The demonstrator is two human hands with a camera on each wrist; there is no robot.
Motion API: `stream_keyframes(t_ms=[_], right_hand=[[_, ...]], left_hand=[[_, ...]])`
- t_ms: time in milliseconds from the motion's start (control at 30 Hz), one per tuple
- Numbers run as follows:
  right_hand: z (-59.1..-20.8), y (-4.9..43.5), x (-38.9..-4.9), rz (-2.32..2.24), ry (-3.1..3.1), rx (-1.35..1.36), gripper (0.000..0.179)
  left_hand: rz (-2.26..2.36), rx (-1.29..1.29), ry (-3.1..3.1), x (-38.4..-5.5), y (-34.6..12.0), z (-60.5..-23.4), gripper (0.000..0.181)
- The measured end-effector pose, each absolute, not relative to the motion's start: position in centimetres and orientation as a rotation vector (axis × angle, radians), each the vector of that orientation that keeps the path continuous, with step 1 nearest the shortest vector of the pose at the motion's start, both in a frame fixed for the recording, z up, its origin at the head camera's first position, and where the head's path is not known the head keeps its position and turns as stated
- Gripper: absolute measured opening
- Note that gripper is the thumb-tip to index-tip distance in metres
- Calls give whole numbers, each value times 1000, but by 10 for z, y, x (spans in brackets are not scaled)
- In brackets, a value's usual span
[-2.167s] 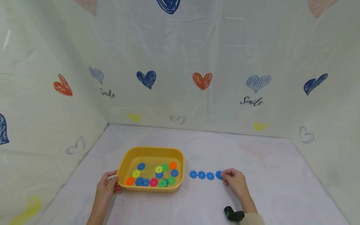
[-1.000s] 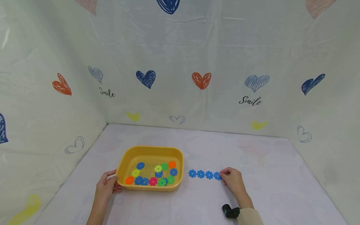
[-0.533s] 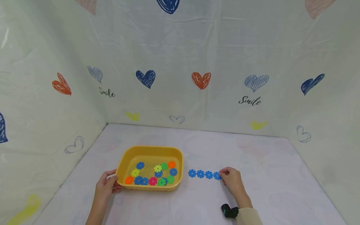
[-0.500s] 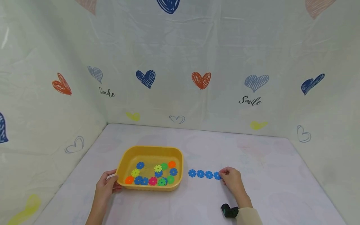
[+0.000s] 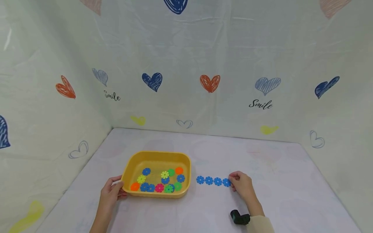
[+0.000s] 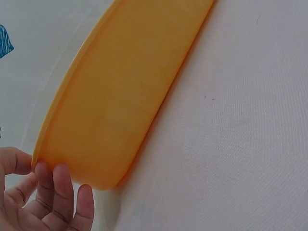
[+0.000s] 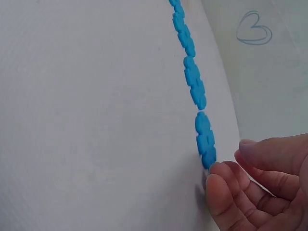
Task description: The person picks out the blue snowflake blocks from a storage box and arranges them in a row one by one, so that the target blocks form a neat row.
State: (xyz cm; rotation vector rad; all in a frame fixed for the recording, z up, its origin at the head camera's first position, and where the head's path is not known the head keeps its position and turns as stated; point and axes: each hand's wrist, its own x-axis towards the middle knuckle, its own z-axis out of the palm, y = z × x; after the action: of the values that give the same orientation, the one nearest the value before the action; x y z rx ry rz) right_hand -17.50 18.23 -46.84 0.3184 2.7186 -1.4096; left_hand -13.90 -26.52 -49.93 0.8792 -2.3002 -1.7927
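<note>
Several blue notched plastic discs, shaped like snowflakes or flowers, lie flat in a row [image 5: 209, 180] right of the tray. The row's rightmost blue disc [image 5: 226, 182] has my right hand [image 5: 243, 187] at its right edge. In the right wrist view, fingertips of my right hand [image 7: 262, 183] are right at the end disc [image 7: 206, 139], and the thumb stands apart from it. My left hand [image 5: 110, 192] grips the left end of the yellow tray [image 5: 157, 195]. The left wrist view shows the tray's side wall [image 6: 110, 96], with fingers of my left hand [image 6: 48, 197] at its rim.
Inside the tray lie more discs, among them a pink disc [image 5: 159, 188], an orange disc [image 5: 135, 186], a yellow disc [image 5: 141, 179] and a green disc [image 5: 177, 186]. A black device [image 5: 240, 217] sits at my right wrist. A heart-printed curtain [image 5: 186, 106] borders the white table [image 5: 291, 181].
The rightmost blue disc has moved left and toward me, into line with the row. My right fingers have loosened from it. My left hand and the tray have stayed put.
</note>
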Motion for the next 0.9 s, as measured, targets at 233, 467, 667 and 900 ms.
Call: stream_keyframes(t_ms=[233,467,667,900], right_hand=[[-444,161,-173,-1402,2852,176,18],[-420,124,-169,-1475,2846,-44,15],[-409,95,-166,-1545,2736,-155,15],[-405,70,-164,-1588,2586,-361,18]], left_hand=[[-1882,780,-2276,-126,-254,-467,34],[-1887,769,-2303,-116,-243,-444,36],[-1897,764,-2299,-117,-246,-448,35],[-1874,800,-2268,-119,-244,-450,34]])
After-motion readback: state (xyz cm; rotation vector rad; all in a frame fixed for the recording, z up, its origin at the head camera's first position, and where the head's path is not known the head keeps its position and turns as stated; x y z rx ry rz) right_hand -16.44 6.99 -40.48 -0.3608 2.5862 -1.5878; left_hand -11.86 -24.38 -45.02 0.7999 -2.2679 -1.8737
